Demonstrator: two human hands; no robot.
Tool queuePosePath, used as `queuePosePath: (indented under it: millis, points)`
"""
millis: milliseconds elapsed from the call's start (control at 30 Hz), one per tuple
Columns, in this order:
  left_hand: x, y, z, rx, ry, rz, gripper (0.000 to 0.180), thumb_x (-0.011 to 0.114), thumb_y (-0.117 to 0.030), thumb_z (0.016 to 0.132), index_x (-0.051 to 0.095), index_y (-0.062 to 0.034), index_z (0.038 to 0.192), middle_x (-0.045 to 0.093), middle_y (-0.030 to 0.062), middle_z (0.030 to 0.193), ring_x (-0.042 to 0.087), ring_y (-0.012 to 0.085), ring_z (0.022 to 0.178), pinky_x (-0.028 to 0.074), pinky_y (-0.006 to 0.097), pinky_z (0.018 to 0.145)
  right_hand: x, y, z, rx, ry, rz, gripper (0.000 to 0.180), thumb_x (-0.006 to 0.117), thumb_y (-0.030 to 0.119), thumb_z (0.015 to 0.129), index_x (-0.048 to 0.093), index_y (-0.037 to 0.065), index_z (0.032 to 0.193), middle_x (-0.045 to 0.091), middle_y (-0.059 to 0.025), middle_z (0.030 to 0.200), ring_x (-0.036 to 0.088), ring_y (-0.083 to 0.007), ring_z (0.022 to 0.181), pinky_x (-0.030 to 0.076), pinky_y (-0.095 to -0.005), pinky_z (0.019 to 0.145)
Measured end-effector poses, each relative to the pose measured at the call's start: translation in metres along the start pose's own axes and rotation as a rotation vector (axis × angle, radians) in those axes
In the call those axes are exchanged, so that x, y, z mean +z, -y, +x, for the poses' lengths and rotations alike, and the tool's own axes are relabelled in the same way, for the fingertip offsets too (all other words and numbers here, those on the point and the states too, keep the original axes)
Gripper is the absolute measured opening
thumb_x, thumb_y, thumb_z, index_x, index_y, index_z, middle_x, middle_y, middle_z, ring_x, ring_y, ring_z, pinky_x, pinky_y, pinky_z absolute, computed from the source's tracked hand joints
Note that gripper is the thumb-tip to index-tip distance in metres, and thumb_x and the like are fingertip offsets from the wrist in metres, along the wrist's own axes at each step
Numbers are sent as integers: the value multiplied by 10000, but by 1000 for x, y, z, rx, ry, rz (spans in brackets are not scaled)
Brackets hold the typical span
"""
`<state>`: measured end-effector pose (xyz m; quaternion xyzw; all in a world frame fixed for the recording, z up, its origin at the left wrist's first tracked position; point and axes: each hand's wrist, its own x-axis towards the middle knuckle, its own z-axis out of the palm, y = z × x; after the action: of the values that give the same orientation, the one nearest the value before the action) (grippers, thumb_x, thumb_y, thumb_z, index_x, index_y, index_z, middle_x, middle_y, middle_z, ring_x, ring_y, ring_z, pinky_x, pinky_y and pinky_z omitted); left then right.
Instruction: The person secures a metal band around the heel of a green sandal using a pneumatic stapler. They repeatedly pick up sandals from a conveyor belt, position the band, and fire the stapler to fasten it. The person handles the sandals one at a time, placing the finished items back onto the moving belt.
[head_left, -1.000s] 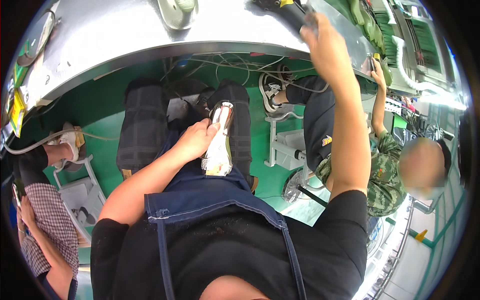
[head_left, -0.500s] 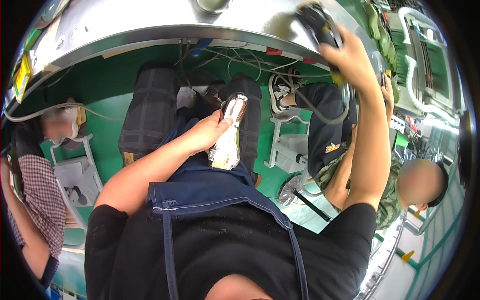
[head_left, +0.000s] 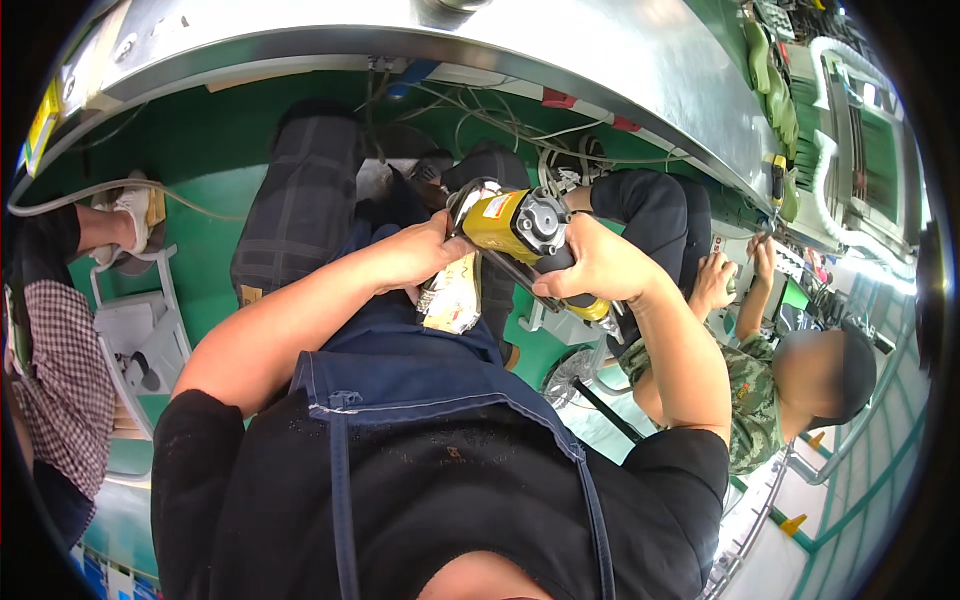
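Observation:
My right hand point(head_left: 595, 265) grips the black handle of a yellow-and-black air nail gun point(head_left: 500, 228), held tilted over my lap. A metal fitting shows at the handle's lower end. My left hand point(head_left: 425, 250) closes around a silver, shoe-shaped piece point(head_left: 452, 292) that rests on my lap over the dark blue apron point(head_left: 430, 375). The front of the nail gun lies above this piece and hides its upper part. Whether the two touch is hidden.
A shiny metal bench point(head_left: 560, 65) crosses the far side, with cables point(head_left: 490, 122) hanging under it. On the right sits a person point(head_left: 755, 400) in a camouflage top, with both hands raised. Another person point(head_left: 70, 345) in checked cloth is at the left, beside a white stool point(head_left: 150, 345).
My right hand has brought the nail gun from over the bench's right side down to the silver piece. My left hand has kept hold of that piece.

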<state>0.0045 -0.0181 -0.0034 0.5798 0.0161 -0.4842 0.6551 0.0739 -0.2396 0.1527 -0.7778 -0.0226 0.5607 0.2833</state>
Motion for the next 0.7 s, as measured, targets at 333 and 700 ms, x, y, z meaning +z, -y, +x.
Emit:
queuePosePath:
  millis: [333, 700]
  points:
    - [-5, -8, -4, -43, 95, 21, 791, 670, -356, 1007, 266, 4, 1584, 598, 237, 1362, 670, 326, 1196, 673, 452, 710, -11, 14, 0, 23, 77, -121, 419, 821, 223, 704, 684, -48, 993, 697, -75, 788, 650, -164, 717, 527, -315, 684]
    - [-6, 7, 9, -41, 170, -210, 797, 805, -265, 914, 375, 36, 1513, 633, 178, 1298, 671, 257, 1151, 596, 417, 886, -99, 37, -75, -366, -813, -161, 427, 809, 173, 773, 680, -69, 1100, 714, -74, 926, 629, -115, 799, 519, -288, 734]
